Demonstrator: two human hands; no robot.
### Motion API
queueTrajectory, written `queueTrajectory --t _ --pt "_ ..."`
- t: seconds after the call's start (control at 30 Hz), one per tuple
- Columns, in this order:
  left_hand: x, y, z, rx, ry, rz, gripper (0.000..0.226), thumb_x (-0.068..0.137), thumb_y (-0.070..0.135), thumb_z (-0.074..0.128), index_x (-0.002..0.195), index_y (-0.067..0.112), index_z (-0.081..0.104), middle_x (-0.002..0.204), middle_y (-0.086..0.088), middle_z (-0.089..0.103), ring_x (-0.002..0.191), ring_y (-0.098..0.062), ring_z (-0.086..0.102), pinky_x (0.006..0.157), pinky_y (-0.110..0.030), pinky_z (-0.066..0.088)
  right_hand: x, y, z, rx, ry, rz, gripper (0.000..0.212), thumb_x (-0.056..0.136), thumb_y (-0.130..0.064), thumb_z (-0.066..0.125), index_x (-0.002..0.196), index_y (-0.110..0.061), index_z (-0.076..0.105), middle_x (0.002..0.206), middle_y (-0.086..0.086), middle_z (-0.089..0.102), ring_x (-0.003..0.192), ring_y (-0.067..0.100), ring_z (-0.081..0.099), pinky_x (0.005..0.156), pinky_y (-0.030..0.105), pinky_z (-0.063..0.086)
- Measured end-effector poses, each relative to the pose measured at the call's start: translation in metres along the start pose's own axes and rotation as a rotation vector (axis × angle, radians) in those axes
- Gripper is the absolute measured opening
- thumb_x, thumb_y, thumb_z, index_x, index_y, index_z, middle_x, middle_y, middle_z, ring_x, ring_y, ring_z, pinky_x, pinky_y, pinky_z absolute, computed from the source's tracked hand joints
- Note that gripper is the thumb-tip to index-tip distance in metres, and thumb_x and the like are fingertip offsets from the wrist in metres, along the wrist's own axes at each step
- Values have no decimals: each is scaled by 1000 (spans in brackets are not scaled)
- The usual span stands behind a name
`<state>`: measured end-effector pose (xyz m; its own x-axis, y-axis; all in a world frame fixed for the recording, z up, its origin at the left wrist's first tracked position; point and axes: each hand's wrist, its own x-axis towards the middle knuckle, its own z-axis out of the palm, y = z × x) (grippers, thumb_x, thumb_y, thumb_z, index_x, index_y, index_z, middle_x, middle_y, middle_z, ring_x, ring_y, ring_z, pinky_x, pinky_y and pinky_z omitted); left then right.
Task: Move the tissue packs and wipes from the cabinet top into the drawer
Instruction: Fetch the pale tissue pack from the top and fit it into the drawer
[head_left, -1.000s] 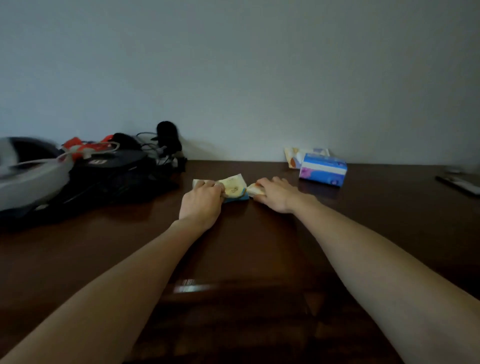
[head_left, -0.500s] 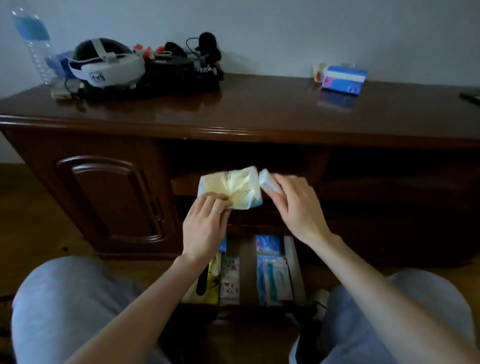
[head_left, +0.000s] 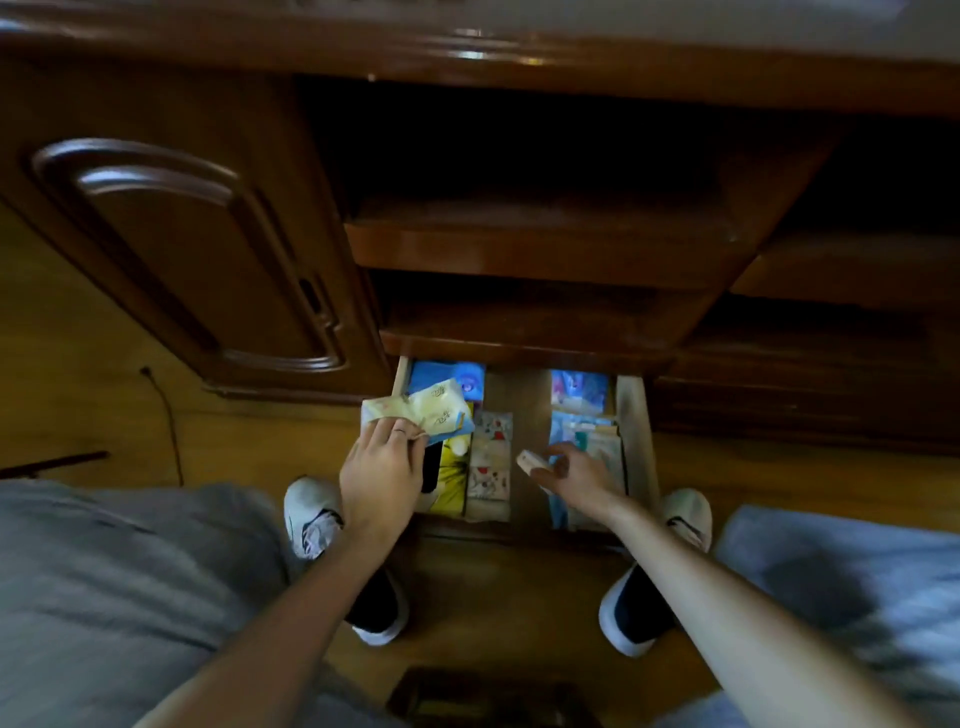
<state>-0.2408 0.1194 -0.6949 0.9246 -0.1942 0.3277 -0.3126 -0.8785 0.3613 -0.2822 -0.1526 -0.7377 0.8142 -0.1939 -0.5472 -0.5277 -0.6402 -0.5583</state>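
Note:
The bottom drawer (head_left: 631, 415) of the dark wooden cabinet (head_left: 467, 57) stands pulled out, with several tissue packs and wipes lying in it. My left hand (head_left: 382, 470) grips yellow tissue packs (head_left: 421, 413) over the drawer's left side, above a blue pack (head_left: 449, 379). My right hand (head_left: 571, 475) pinches a small pale pack (head_left: 530, 461) over the drawer's right half, just above blue and white packs (head_left: 587, 431). The cabinet top itself is out of sight except for its front edge.
A cabinet door (head_left: 176, 249) is closed at the left. Two open shelves (head_left: 535, 249) sit above the drawer. My feet in white shoes (head_left: 309, 512) flank the drawer front on a wooden floor. A thin cable (head_left: 166, 415) trails on the floor at left.
Both hands came down from in front of the cabinet's shelf to the open drawer, carrying the yellow packs and the small pale pack. The camera tilted down; the cabinet top left the view.

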Motion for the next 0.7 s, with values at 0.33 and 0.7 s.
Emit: queueTrajectory --t 0.33,0.7 --pt "-3 -12 30 -17 -82 -109 12 95 23 66 93 11 68 99 -3 67 97 -23 60 68 -37 54 58 -23 42 -335 -108 -220 52 91 -38 71 140 -26 56 140 1 58 120 23 59 86 35 48" --pt "-6 -20 36 -38 -93 -161 14 94 28 66 97 15 69 102 2 68 101 -16 57 65 -31 53 62 -7 62 -502 -247 -342 58 88 -39 72 141 -31 52 149 -1 48 132 26 52 100 44 47"
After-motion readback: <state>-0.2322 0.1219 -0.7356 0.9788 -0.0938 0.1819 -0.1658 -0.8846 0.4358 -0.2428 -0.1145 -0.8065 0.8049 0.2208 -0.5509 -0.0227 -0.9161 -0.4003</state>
